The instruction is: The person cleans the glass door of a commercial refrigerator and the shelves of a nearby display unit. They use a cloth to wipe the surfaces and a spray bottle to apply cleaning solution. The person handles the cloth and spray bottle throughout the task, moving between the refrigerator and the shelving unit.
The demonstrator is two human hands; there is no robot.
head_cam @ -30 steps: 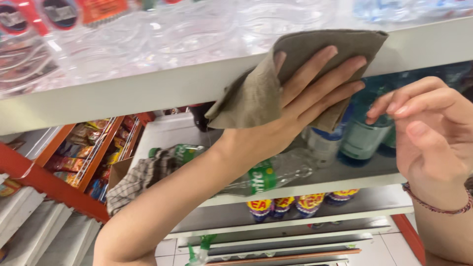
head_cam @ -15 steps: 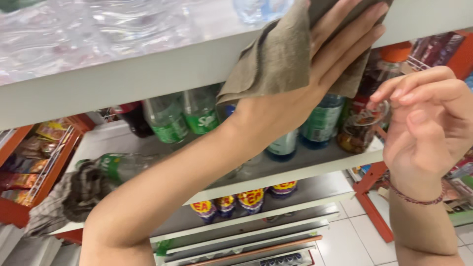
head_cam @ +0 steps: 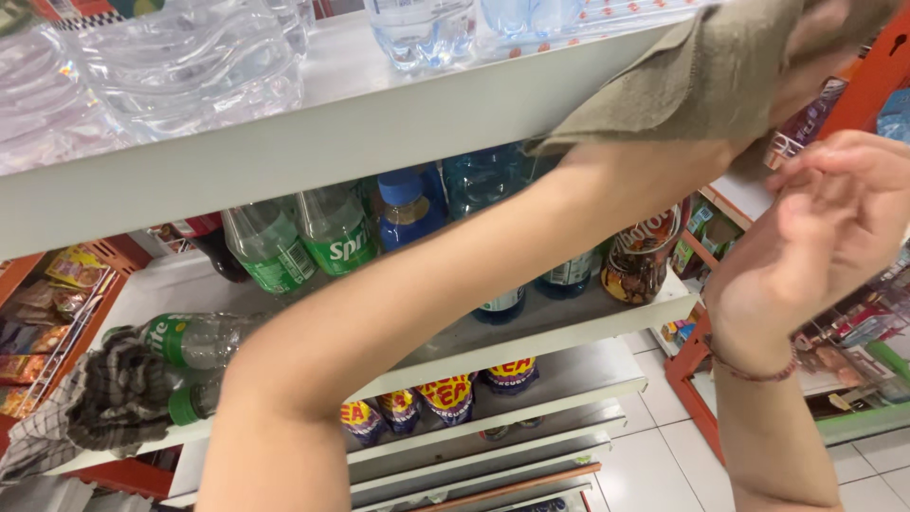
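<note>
- Pressing an olive-brown woven cleaning cloth [head_cam: 697, 81] against the front edge of the upper white metal shelf [head_cam: 313, 142], the left hand [head_cam: 834, 33] sits at the top right corner of the view; only part of it shows beneath and behind the cloth, with the fingers apparently spread flat on the fabric rather than curled round it.
- The cloth drapes over the shelf lip, its lower edge hanging down toward the left wrist.
- The right hand [head_cam: 815, 242] hovers just below the cloth, loosely curled with fingertips drawn together, holding nothing that I can see; a thin reddish cord bracelet [head_cam: 754, 365] circles its wrist.
- On top of the upper shelf, clear plastic water bottles [head_cam: 180, 66] stand right behind the edge.
- On the shelf below stand green soft-drink bottles [head_cam: 303, 237], a blue-capped bottle [head_cam: 408, 213] and a dark patterned jar [head_cam: 640, 256]; a grey checked cloth [head_cam: 104, 403] lies bunched at that shelf's left end beside toppled green bottles [head_cam: 194, 337].
- Risks, as I judge them: a hard push could carry the cloth over the lip and knock the water bottles, since they stand close to the edge.
- The left forearm crosses in front of the lower bottles, so dropping the elbow could tip one.
- With only flat pressure holding it, the cloth could slip off and fall.
</note>
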